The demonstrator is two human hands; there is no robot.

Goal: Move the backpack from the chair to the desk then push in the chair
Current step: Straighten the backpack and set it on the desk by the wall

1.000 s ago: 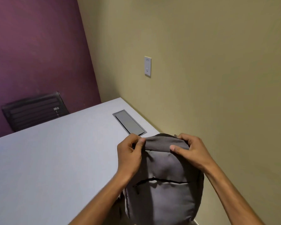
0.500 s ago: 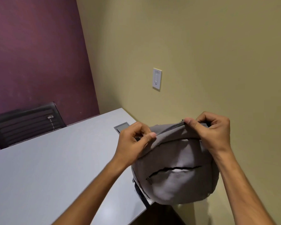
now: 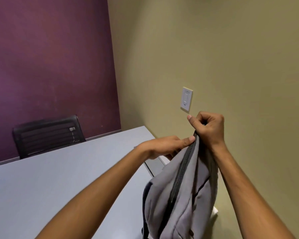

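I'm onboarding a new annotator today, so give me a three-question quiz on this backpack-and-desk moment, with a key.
1. True or false: only the right hand touches the backpack.
2. Which wall carries the wall switch? A) purple B) olive-yellow C) neither
3. Fill in: the black mesh chair stands at the desk's ____ edge.

Key
1. False: the left hand pinches the top by the zipper as well.
2. B
3. far, by the purple wall
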